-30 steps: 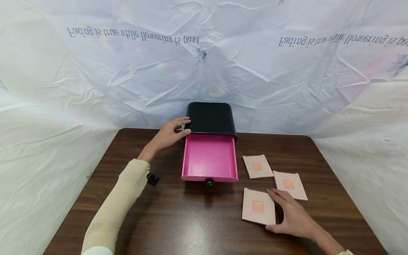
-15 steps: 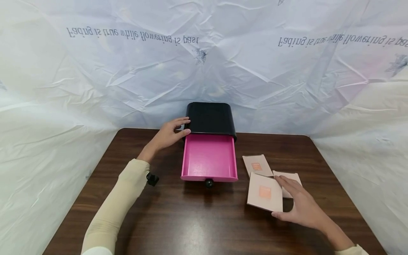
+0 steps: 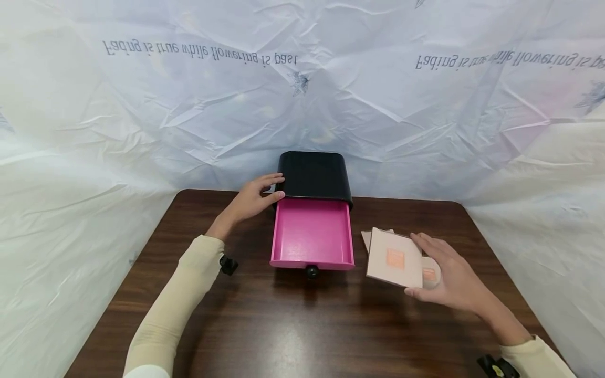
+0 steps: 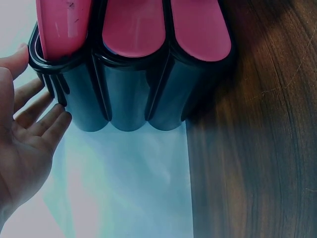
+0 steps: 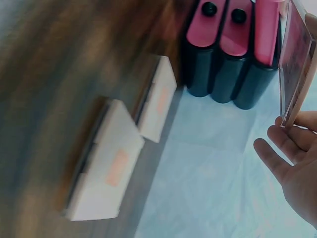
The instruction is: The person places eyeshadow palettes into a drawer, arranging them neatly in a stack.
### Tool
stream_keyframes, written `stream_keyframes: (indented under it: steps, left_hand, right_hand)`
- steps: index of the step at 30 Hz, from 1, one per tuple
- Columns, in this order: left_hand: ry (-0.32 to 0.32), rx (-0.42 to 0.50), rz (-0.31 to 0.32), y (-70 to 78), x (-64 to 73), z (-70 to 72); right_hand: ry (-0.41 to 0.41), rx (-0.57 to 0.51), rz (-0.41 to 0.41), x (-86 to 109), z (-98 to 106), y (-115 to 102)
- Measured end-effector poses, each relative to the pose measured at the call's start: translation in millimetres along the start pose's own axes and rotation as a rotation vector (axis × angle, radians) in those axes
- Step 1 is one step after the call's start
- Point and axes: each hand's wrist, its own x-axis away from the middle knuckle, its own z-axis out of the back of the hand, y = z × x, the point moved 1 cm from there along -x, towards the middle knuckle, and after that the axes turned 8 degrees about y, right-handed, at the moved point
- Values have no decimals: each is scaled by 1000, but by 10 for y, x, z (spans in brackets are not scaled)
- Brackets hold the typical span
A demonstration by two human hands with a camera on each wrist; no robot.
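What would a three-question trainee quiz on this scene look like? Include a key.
1. What is the right hand holding?
2. True or false: the top drawer of the black cabinet is pushed fully in.
3. The left hand touches: a) a drawer knob, b) the black cabinet, c) the table edge.

Key:
1. A pale case with an orange label.
2. False; it is pulled out.
3. b.
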Motion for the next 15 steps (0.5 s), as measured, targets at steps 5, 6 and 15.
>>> stream_keyframes:
  steps: [5,6,15]
  left_hand:
    - [3,11,6,-2,-1,-1]
    - [3,10,3,-3,-2,-1]
    - [17,3,-19,-16,-19,-13]
  right_hand:
    - [-9,-1,37,-173,14,-69]
    - [-13,-1,44,-209,14,-90]
    - [-81,-4,67,-589,-22,-322]
